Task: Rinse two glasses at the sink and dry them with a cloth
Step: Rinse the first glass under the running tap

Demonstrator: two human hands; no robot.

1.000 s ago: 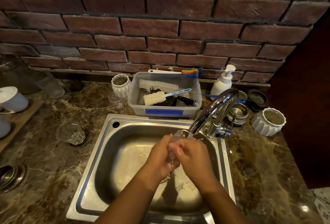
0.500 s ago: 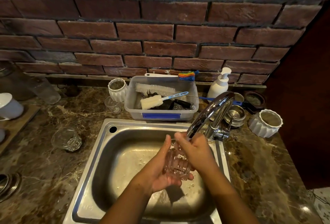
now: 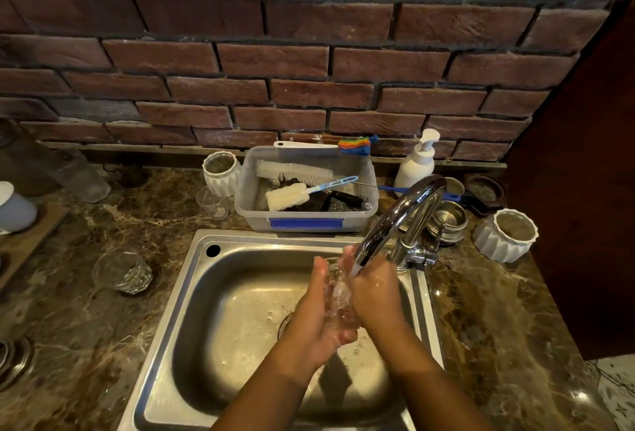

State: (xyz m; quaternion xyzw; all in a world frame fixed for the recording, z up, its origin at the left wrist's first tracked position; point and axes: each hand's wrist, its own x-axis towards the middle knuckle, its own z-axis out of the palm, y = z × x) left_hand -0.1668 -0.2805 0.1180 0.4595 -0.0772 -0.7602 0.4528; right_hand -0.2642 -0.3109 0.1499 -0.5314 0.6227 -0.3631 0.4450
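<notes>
A clear glass (image 3: 338, 296) is held between both hands over the steel sink (image 3: 206, 296), under water running from the chrome tap (image 3: 398, 217). My left hand (image 3: 318, 317) cups the glass from the left and below. My right hand (image 3: 372, 289) wraps it from the right, fingers up near the spout. Most of the glass is hidden by the hands and the water. A second clear faceted glass (image 3: 122, 271) stands on the marble counter left of the sink. No cloth is in view.
Behind the sink a plastic tub (image 3: 305, 221) holds brushes. Around it stand a small clear cup (image 3: 213, 204), white ribbed pots (image 3: 221, 173) (image 3: 507, 235), a soap pump (image 3: 415, 162) and steel bowls (image 3: 448, 217). A wooden tray (image 3: 27, 238) lies far left.
The glass showed clearly between the hands half a second ago; both hands have since closed in round it and lifted it under the stream. The camera tilted slightly.
</notes>
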